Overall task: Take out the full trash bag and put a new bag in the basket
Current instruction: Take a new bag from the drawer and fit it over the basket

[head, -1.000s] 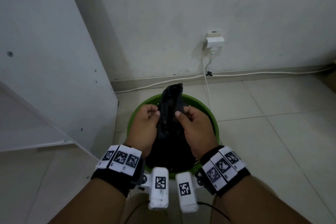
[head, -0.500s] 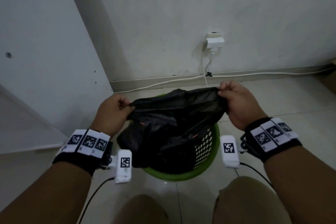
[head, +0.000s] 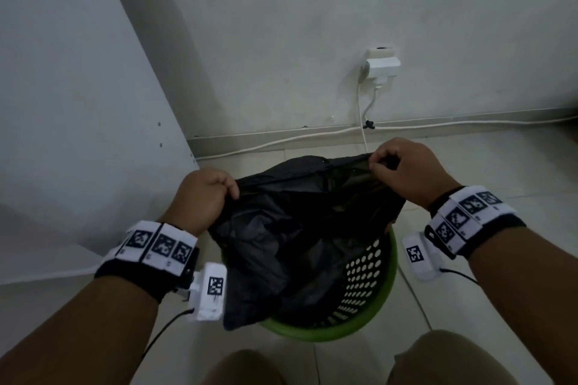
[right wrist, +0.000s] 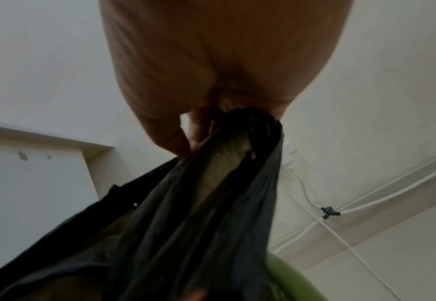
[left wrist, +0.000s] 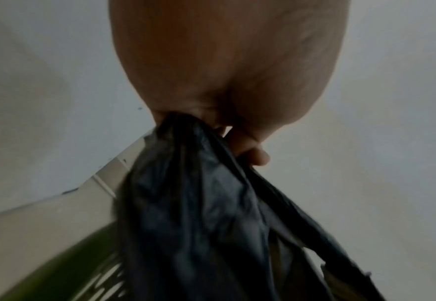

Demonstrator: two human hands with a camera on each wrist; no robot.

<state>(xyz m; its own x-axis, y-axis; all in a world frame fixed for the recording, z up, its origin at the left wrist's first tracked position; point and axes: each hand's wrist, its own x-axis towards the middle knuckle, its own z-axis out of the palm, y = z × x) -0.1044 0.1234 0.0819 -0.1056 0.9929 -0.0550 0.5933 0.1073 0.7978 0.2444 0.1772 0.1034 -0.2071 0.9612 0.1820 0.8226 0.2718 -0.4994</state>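
A black trash bag [head: 300, 228] hangs spread wide over a green perforated basket [head: 369, 316] on the floor, its lower part down inside the basket. My left hand [head: 206, 194] grips the bag's left edge, fingers curled round the bunched plastic [left wrist: 185, 146]. My right hand [head: 403, 169] pinches the bag's right edge [right wrist: 247, 132], held higher and farther back than the left. The mouth of the bag is stretched taut between both hands. What lies inside the bag is hidden by its folds.
A white cabinet panel [head: 78, 119] stands close on the left. The wall [head: 312, 25] behind carries a white plug adapter [head: 381, 64] with cables [head: 438, 126] running along the skirting. Tiled floor [head: 500, 172] spreads to the right. My knees [head: 438, 359] are below the basket.
My hands went from close together at the bag's bunched top to wide apart, pulling the bag's mouth out over the basket. Since half a second ago they have barely shifted.
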